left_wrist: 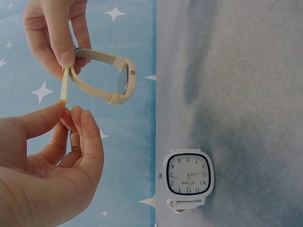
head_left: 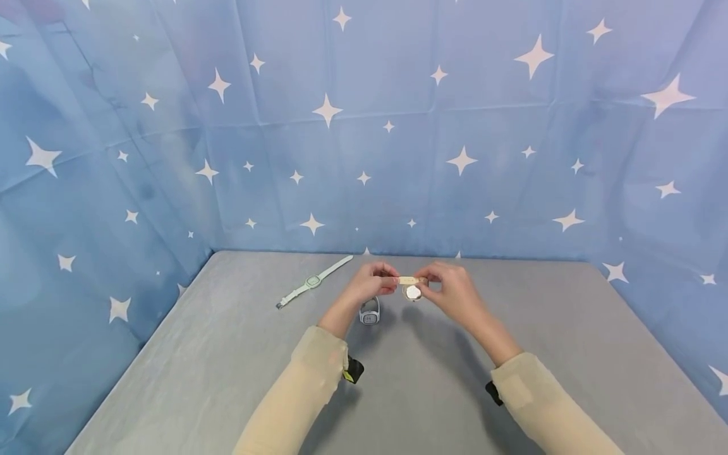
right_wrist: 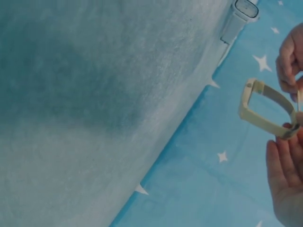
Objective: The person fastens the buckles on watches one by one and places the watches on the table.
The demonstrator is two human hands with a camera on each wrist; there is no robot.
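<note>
From my remote place, I see that the cream watch (left_wrist: 125, 80) is held in the air above the tabletop (head_left: 188, 379), with its strap bent into a loop. Both hands are grasping it: the left hand (head_left: 370, 284) pinches the free strap end (left_wrist: 65, 87), and the right hand (head_left: 455, 294) grips the strap near the metal buckle (right_wrist: 292, 131).

In my judgement, this step at the buckle asks for a steady right hand, while the left one guides the strap end straight, without twisting. I would use light force, because the strap looks soft, and keep the case hanging freely. Whether the pin sits in a hole, I cannot tell.

About writing: the white watch (left_wrist: 188, 175), standing on the tabletop, shows black numerals on its square dial, upside down in the left wrist view. Small capitals near the 12 begin perhaps with "JU", but the rest is uncertain. On the cream watch and the pale green watch (head_left: 313, 282), I can read no label.
</note>
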